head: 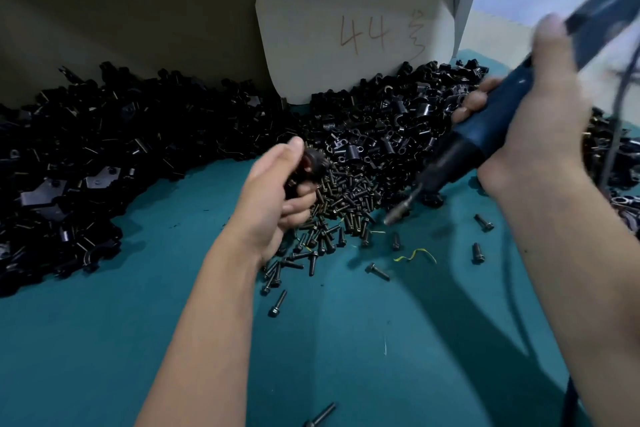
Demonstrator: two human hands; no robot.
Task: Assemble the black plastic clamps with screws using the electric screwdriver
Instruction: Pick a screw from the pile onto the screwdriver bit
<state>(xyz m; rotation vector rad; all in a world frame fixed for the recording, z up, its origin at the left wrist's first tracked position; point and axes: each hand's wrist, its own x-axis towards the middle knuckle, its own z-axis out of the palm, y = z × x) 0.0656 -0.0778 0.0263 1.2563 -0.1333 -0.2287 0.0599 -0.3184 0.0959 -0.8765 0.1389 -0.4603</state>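
My left hand (277, 191) grips a black plastic clamp (313, 165), blurred, just above a heap of dark screws (346, 204) on the teal table. My right hand (540, 121) holds the blue electric screwdriver (498, 121) slanted down to the left. Its bit tip (394, 215) hangs over the right edge of the screw heap, a short way right of my left hand. A large pile of black clamps (377, 125) lies behind the screws. Another clamp pile (104, 142) spreads along the left side.
A beige card marked "44" (353, 28) leans against the cardboard wall behind the piles. Loose screws (483, 221) and a yellow sliver (415, 255) are scattered on the teal mat (104, 340). The screwdriver's cable (620, 114) hangs at the right.
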